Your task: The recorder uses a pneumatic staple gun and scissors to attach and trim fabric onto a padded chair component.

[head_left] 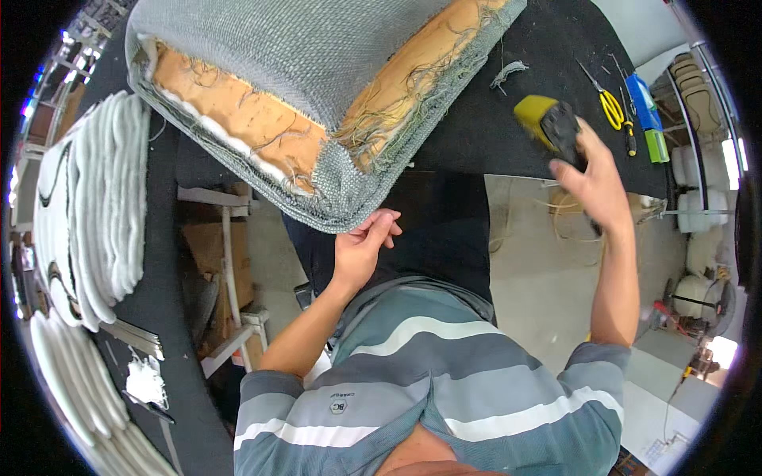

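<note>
An upholstered seat panel (262,71) lies underside up on the black-covered table, with grey woven fabric folded over a bare wooden frame (246,111) and frayed threads along its edges. At its near corner is my left hand (361,252), fingers curled and pinched together against the fabric edge; whatever is between the fingertips is hidden. My right hand (595,178) is closed around a yellow-and-black staple gun (548,125), smeared by motion, over the table's right part and apart from the panel.
Yellow-handled scissors (611,107), a yellow-and-black screwdriver (630,136) and a blue-and-green box (647,111) lie at the table's right. A scrap of grey fabric (508,73) is nearer the panel. White padded pieces (95,206) are stacked at left. A hose (567,210) hangs below the edge.
</note>
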Tool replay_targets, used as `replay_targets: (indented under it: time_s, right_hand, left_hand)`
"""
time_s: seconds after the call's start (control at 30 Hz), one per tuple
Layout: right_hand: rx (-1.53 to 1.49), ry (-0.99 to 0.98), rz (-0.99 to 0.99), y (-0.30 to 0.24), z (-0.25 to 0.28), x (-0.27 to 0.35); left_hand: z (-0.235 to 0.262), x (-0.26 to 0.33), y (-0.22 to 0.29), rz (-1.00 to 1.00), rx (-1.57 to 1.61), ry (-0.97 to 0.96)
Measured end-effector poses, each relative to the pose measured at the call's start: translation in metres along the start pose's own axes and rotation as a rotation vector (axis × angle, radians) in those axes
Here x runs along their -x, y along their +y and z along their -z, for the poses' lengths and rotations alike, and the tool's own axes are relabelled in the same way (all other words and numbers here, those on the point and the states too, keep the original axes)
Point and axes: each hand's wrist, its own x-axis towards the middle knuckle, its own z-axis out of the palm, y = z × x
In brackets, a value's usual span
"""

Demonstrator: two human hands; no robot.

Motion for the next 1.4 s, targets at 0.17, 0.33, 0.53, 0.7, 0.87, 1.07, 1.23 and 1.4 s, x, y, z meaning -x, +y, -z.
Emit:
replay_targets:
  time_s: [0.17, 0.33, 0.53, 0.7, 0.87, 1.07, 1.23, 1.4]
  right_hand:
    - [0.528, 0.141, 0.129, 0.087, 0.022, -0.035]
    - [0.685, 0.451, 0.045, 0.187, 0.008, -0.059]
    - [0.690, 0.631, -0.002, 0.222, -0.006, -0.083]
    - [0.640, 0.690, 0.067, 0.236, -0.009, -0.077]
    - [0.611, 0.716, 0.084, 0.236, -0.009, -0.077]
    - [0.599, 0.695, 0.090, 0.236, -0.008, -0.076]
    - [0.695, 0.643, 0.058, 0.249, -0.014, -0.074]
    - [0.753, 0.608, 0.098, 0.270, -0.007, -0.077]
  left_hand:
    - [-0.035, 0.009, 0.004, -0.002, -0.153, -0.027]
    - [-0.078, 0.000, 0.042, -0.625, -0.782, -0.017]
    - [-0.139, -0.057, 0.088, -0.677, -1.722, 0.113]
    - [-0.169, -0.106, 0.075, -0.629, -1.890, 0.114]
    - [-0.189, -0.149, 0.072, -0.673, -2.003, 0.154]
    - [-0.204, -0.193, 0.069, -0.760, -2.008, 0.187]
    - [-0.237, -0.187, 0.045, -0.922, -1.718, 0.062]
    - [-0.232, -0.113, -0.011, -0.887, -1.056, -0.339]
